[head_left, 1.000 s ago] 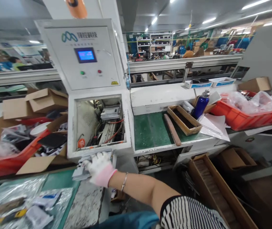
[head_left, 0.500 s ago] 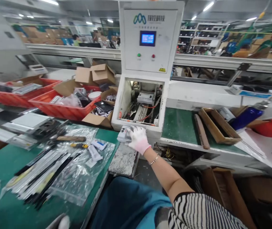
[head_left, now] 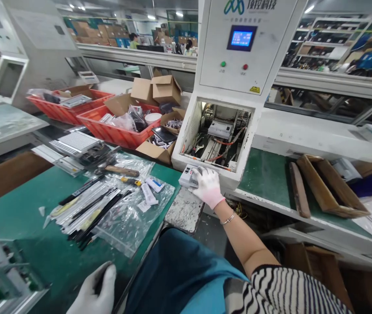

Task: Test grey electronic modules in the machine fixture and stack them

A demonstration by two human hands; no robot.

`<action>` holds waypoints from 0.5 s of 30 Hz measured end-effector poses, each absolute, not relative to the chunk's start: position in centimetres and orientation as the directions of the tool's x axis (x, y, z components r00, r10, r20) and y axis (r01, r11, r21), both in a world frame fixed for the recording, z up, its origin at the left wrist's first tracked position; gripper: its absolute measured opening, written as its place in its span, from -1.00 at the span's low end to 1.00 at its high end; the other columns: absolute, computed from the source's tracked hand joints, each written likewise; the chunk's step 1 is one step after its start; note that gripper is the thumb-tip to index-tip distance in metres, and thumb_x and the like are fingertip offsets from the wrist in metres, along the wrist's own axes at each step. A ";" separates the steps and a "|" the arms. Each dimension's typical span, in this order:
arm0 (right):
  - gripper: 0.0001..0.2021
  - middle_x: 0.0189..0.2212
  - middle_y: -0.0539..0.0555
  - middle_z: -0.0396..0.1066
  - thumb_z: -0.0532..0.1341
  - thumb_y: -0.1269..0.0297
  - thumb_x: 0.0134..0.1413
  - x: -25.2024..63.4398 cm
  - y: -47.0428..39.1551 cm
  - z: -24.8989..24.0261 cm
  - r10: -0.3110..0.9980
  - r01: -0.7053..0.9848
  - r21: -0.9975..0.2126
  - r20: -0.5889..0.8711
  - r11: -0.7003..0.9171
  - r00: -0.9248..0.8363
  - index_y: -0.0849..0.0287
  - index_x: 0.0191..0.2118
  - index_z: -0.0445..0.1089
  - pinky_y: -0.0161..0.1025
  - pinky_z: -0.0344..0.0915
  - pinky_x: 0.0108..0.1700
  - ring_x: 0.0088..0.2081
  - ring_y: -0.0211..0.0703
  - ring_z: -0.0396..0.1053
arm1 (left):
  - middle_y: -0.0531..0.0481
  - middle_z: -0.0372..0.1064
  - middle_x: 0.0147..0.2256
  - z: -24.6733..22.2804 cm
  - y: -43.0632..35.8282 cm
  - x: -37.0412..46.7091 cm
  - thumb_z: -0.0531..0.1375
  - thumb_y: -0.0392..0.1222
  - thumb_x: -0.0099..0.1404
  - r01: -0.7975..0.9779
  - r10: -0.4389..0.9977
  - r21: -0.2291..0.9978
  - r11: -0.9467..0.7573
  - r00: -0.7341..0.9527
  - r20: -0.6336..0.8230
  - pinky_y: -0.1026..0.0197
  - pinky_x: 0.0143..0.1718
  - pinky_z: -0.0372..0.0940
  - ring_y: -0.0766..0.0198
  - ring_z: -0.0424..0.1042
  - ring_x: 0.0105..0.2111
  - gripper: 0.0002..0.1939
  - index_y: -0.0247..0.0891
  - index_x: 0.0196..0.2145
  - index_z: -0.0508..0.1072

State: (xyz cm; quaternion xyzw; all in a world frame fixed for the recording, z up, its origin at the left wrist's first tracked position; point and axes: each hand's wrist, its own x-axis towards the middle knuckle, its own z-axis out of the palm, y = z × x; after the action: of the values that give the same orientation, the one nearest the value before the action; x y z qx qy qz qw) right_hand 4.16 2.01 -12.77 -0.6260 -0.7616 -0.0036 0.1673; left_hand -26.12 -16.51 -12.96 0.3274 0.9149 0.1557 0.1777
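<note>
My right hand [head_left: 208, 186], in a white glove with a pink cuff, grips a small white and grey device [head_left: 188, 176] above a worn metal plate [head_left: 186, 211], just in front of the machine's opening. Inside the machine [head_left: 191, 117] lies a similar white device [head_left: 220, 129]. My left hand [head_left: 97, 290], gloved in white, is over the green table [head_left: 65, 257] at the bottom, thumb and fingers apart, nothing between them. To its left are metal-framed units with circuit boards [head_left: 8, 279].
Metal strips [head_left: 88, 213] and a plastic bag [head_left: 123, 231] cover the table's middle, beside a wooden-handled tool [head_left: 122, 171]. Red bins [head_left: 114, 135] and open cartons [head_left: 155, 150] stand behind. A wooden box [head_left: 333, 187] lies on the right bench. People are in the background.
The view has swung left, bringing the framed units into sight. My left hand has come further into view. My right hand still holds the device near the machine.
</note>
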 end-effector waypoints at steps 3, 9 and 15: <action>-0.30 0.21 0.25 0.26 0.34 -0.04 0.01 4.2 2.0 -12.9 0.954 0.955 -0.204 0.256 0.214 -0.158 0.11 0.25 0.27 0.01 0.05 0.16 0.15 0.15 0.19 | -0.09 0.56 -0.26 -12.7 -16.6 -25.8 0.02 0.23 0.17 0.534 0.643 0.408 0.741 -0.738 -0.203 0.09 -0.33 0.31 -0.02 0.48 -0.31 -0.46 -0.16 -0.13 0.55; -0.33 0.23 0.25 0.24 0.32 -0.02 0.03 4.2 2.0 -12.8 0.959 0.959 -0.197 0.238 0.205 -0.156 0.09 0.25 0.26 0.03 0.05 0.15 0.15 0.16 0.20 | -0.04 0.58 -0.27 -12.3 -16.6 -25.5 0.08 0.17 0.18 0.518 0.643 0.459 0.722 -0.747 -0.167 0.12 -0.37 0.30 0.03 0.48 -0.34 -0.57 -0.12 -0.21 0.58; -0.31 0.22 0.27 0.25 0.32 -0.04 0.02 4.0 2.0 -12.8 0.963 0.961 -0.198 0.229 0.191 -0.144 0.09 0.25 0.26 0.05 0.06 0.17 0.17 0.17 0.18 | -0.08 0.56 -0.32 -14.1 -17.0 -26.5 0.06 0.22 0.20 0.574 0.676 0.422 0.702 -0.723 -0.142 0.08 -0.40 0.30 0.00 0.47 -0.39 -0.50 -0.15 -0.18 0.58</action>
State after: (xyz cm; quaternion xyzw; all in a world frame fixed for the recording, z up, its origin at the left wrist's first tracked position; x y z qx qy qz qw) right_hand 4.02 1.98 -12.76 -0.6359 -0.7564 0.0021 0.1532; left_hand -26.55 -16.98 -14.08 0.3432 0.9110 0.1771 0.1445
